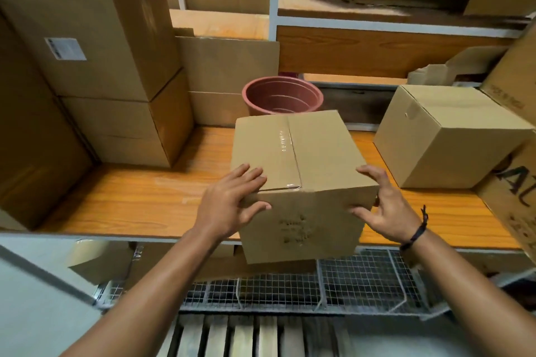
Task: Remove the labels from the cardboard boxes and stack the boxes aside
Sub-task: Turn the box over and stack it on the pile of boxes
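One red pot [282, 95] behind the middle box [301, 153]

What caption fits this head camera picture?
Left hand and right hand hold a brown cardboard box at the edge of the wooden shelf.

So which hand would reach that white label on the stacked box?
Probably the left. The label sits far left, nearer the left hand; the right hand would have to cross the held box that both grip.
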The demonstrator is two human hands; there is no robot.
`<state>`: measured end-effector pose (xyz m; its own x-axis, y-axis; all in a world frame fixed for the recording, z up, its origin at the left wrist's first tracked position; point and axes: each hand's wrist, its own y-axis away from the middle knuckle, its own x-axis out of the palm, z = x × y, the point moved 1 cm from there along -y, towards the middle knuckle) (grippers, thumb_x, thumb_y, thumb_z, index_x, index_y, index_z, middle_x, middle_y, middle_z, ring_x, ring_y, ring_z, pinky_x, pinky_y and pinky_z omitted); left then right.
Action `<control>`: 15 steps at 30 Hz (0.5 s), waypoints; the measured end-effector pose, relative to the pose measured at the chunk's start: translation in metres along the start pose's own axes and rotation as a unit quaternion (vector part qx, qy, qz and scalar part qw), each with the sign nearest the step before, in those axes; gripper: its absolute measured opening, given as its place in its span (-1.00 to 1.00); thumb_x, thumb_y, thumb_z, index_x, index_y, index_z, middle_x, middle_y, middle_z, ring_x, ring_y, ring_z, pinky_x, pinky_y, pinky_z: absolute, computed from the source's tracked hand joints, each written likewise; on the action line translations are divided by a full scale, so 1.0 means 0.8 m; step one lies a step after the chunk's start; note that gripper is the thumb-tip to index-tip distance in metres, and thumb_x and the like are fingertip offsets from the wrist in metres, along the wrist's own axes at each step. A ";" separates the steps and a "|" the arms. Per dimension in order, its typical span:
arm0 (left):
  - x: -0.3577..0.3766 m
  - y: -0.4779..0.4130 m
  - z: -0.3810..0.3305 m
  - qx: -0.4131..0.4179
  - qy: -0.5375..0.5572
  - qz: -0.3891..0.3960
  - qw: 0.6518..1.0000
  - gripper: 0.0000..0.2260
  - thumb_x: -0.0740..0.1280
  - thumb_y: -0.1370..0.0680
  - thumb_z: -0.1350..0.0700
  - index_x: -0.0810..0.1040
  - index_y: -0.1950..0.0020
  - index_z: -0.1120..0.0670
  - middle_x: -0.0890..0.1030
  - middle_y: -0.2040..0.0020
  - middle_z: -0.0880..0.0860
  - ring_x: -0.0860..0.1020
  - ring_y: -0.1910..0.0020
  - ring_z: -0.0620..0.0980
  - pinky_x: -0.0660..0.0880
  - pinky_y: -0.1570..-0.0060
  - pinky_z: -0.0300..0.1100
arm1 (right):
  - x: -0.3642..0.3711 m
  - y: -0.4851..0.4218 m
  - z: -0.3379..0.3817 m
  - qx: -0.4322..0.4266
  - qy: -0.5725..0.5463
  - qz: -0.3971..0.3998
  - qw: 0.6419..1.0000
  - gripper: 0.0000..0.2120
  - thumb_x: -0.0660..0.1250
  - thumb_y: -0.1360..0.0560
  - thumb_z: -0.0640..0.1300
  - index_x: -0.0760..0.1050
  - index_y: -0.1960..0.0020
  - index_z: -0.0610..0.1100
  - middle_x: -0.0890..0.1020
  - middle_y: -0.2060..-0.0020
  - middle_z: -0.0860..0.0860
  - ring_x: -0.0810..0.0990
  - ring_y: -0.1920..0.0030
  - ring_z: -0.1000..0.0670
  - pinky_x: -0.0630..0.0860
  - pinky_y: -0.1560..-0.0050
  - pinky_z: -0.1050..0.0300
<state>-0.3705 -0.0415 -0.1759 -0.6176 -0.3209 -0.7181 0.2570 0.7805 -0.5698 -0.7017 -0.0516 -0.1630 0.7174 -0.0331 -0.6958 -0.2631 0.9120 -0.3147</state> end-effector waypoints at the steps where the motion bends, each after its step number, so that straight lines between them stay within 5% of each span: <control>1: 0.005 -0.005 -0.004 0.020 -0.016 0.001 1.000 -0.45 0.27 -0.46 -0.29 0.54 -0.33 0.00 0.51 -0.35 -0.06 0.40 -0.42 -0.01 0.50 -0.25 0.08 | 0.001 0.007 -0.008 0.021 0.006 -0.008 1.000 -0.23 0.56 -0.33 -0.26 0.19 -0.32 0.15 0.38 -0.24 0.06 0.42 -0.24 -0.02 0.47 -0.26 -0.22; 5: 0.022 -0.013 -0.006 0.049 -0.034 0.023 0.998 -0.50 0.24 -0.49 -0.30 0.56 -0.32 -0.06 0.52 -0.35 -0.09 0.39 -0.42 -0.05 0.57 -0.14 0.05 | 0.005 0.026 -0.024 0.079 -0.007 -0.031 0.996 -0.24 0.55 -0.32 -0.31 0.23 -0.32 0.11 0.40 -0.24 0.08 0.44 -0.27 -0.05 0.45 -0.30 -0.16; 9: 0.031 -0.005 0.002 0.010 0.054 -0.001 0.999 -0.42 0.33 -0.43 -0.34 0.48 -0.38 -0.10 0.36 -0.49 -0.02 0.31 -0.45 0.01 0.44 -0.25 0.05 | 0.007 0.036 -0.028 0.114 0.024 -0.046 0.992 -0.29 0.54 -0.35 -0.27 0.31 -0.40 -0.03 0.41 -0.34 0.00 0.42 -0.34 -0.08 0.43 -0.33 -0.16; 12: 0.033 0.007 0.017 -0.095 0.172 0.012 0.980 -0.28 0.35 -0.31 -0.46 0.24 -0.44 -0.38 0.08 -0.59 -0.03 0.13 -0.53 0.01 0.26 -0.36 0.09 | -0.005 0.035 -0.015 0.095 0.034 -0.050 0.994 -0.36 0.55 -0.33 0.01 0.38 -0.34 0.04 0.31 -0.44 0.03 0.33 -0.38 0.05 0.45 -0.27 0.03; 15: 0.038 0.010 0.022 -0.133 0.273 0.068 0.950 -0.23 0.42 -0.26 -0.45 0.19 -0.41 -0.47 0.17 -0.57 -0.09 0.10 -0.56 -0.05 0.31 -0.40 0.19 | -0.010 0.023 -0.003 0.113 0.041 -0.042 0.992 -0.28 0.51 -0.24 0.22 0.37 -0.35 0.20 0.25 -0.48 0.06 0.20 -0.46 0.08 0.33 -0.30 0.11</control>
<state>-0.3741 -0.0544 -0.2095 -0.9045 0.0626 -0.4219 0.2103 0.9261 -0.3134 -0.7139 -0.0354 -0.1647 0.6739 -0.1375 -0.7259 -0.0466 0.9727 -0.2275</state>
